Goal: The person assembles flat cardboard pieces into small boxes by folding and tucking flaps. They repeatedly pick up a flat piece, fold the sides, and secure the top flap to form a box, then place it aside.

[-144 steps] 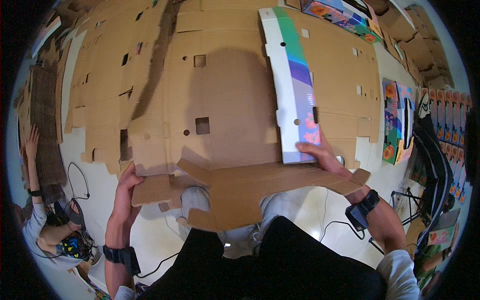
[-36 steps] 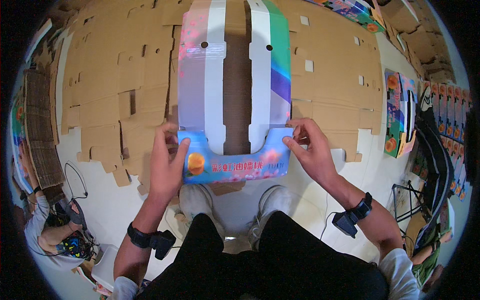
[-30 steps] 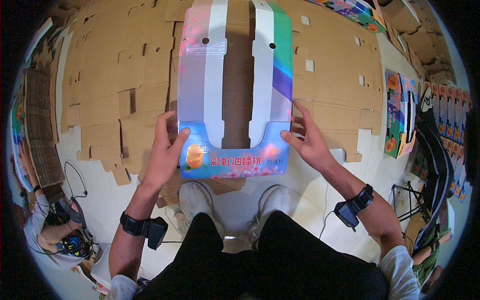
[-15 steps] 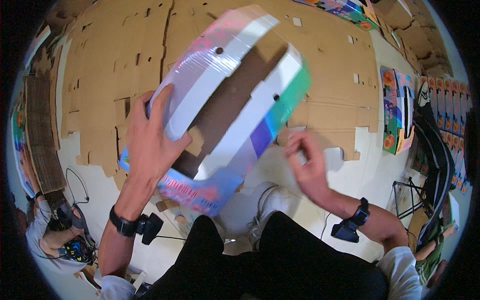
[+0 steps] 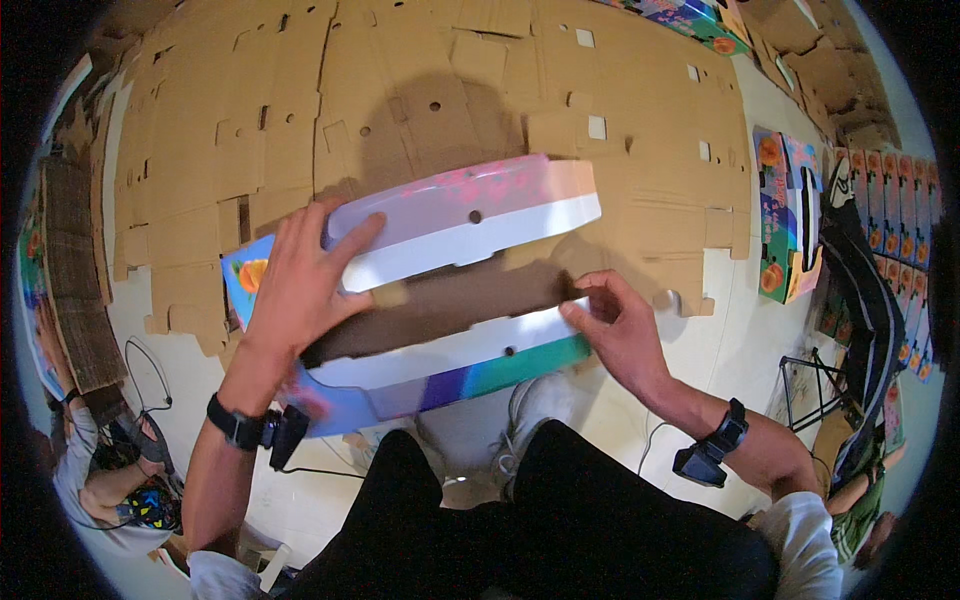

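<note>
In front of my legs I hold a colourful cardboard box [image 5: 470, 370], printed in purple, green, blue and pink, with white flaps along a long opening in its top. The brown inside shows through that gap. My left hand [image 5: 310, 280] grips the left end, thumb over the flap edge and fingers across the purple side. At the right end my right hand [image 5: 620, 325] pinches the near white flap between thumb and fingers. The box lies nearly level across my view, tilted slightly up to the right.
Flattened brown cardboard sheets [image 5: 230, 130] cover the floor ahead. A similar printed box [image 5: 775, 215] stands at the right, with rows of such boxes [image 5: 900, 210] beyond. Stacked cardboard [image 5: 80, 270] and a seated person [image 5: 110, 470] are at the left; another person's green sleeve [image 5: 855, 530] shows lower right.
The box has swung clockwise and come down from a steep slant to nearly level. My right hand, free before, has taken hold of its right end.
</note>
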